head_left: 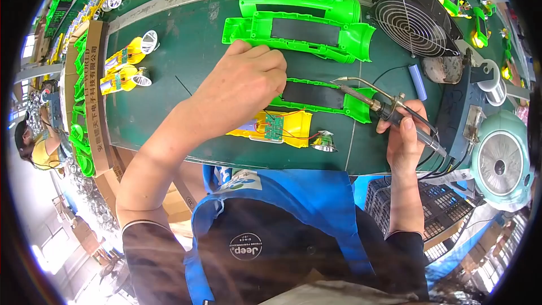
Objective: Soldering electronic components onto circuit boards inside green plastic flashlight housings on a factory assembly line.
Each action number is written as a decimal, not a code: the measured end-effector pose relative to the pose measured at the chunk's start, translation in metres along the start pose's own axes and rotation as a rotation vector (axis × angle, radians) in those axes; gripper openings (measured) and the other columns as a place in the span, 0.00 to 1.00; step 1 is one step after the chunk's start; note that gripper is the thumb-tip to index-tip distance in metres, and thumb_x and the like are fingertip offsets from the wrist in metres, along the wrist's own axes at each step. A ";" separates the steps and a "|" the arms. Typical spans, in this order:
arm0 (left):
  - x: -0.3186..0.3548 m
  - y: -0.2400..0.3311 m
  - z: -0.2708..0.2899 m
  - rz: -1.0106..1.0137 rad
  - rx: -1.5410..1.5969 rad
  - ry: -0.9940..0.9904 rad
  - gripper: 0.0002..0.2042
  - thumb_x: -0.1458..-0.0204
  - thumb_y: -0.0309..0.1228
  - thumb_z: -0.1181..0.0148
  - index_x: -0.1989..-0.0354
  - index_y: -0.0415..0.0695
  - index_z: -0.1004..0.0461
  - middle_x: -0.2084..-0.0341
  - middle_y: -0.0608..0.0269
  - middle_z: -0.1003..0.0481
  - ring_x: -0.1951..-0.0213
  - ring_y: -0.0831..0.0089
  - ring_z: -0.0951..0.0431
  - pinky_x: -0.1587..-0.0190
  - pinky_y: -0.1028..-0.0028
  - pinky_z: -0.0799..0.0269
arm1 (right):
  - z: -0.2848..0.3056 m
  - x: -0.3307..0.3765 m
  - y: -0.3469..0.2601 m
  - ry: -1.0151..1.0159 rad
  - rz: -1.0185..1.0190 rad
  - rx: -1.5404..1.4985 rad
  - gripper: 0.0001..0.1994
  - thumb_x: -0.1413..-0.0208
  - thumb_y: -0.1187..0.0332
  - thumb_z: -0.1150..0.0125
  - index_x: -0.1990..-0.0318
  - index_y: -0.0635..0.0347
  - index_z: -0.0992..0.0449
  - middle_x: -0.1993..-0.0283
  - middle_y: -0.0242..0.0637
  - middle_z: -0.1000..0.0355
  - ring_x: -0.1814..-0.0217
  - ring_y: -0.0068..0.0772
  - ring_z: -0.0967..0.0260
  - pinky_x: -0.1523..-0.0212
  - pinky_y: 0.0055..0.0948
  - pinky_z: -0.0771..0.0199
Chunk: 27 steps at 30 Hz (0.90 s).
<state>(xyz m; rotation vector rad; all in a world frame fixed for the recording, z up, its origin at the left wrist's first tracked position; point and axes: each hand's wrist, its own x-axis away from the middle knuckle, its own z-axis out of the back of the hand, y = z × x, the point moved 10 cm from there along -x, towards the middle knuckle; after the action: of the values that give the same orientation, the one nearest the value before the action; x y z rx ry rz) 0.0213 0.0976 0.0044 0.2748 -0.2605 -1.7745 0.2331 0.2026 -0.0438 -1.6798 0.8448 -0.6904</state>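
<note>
My right hand (405, 133) is wrapped round a soldering iron (386, 112) with a thin curved solder-feed tube; its tip points left, over a green plastic half-shell (316, 95) with a dark strip inside. Left of it, my left hand (255, 73) is closed with curled fingers, at the near edge of the stacked green shells (305, 29); whatever it grips is hidden under the fingers. Below that hand lies a yellow housing (296, 127) with a green circuit board, wires and a shiny reflector cup (324, 142). My left wrist partly covers the housing.
A black fan (415, 20) with a wire grille stands at the back right, near a blue cylindrical cell (418, 82). Solder wire spool (493, 86) and a round pale-green fan (499, 161) are at the right. Two yellow assemblies (127, 65) lie left, beside a cardboard box (96, 101) of green parts.
</note>
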 end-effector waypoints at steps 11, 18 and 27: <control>0.005 0.008 0.020 0.019 0.065 0.097 0.06 0.56 0.27 0.35 0.69 0.48 0.25 0.62 0.66 0.31 0.59 0.65 0.29 0.53 0.65 0.39 | 0.008 0.005 -0.012 0.055 0.135 0.047 0.19 0.42 0.58 0.38 0.57 0.66 0.34 0.66 0.46 0.27 0.69 0.34 0.26 0.62 0.32 0.25; 0.023 0.040 0.010 0.111 0.045 0.454 0.11 0.65 0.28 0.33 0.69 0.51 0.23 0.59 0.69 0.28 0.55 0.67 0.28 0.52 0.63 0.41 | -0.020 -0.020 -0.001 0.083 0.332 -0.144 0.17 0.38 0.57 0.43 0.53 0.62 0.33 0.57 0.43 0.29 0.62 0.36 0.28 0.51 0.36 0.32; 0.023 0.049 0.004 0.173 0.023 0.556 0.10 0.61 0.29 0.40 0.67 0.48 0.23 0.74 0.70 0.28 0.63 0.70 0.27 0.53 0.66 0.38 | -0.054 0.000 0.013 -0.011 0.160 -0.374 0.16 0.36 0.60 0.47 0.51 0.62 0.37 0.57 0.45 0.29 0.55 0.34 0.31 0.44 0.40 0.35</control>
<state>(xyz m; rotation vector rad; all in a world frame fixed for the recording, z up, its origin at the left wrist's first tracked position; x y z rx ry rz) 0.0601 0.0649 0.0233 0.7228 0.0931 -1.4596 0.1875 0.1705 -0.0428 -1.9167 1.1402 -0.4298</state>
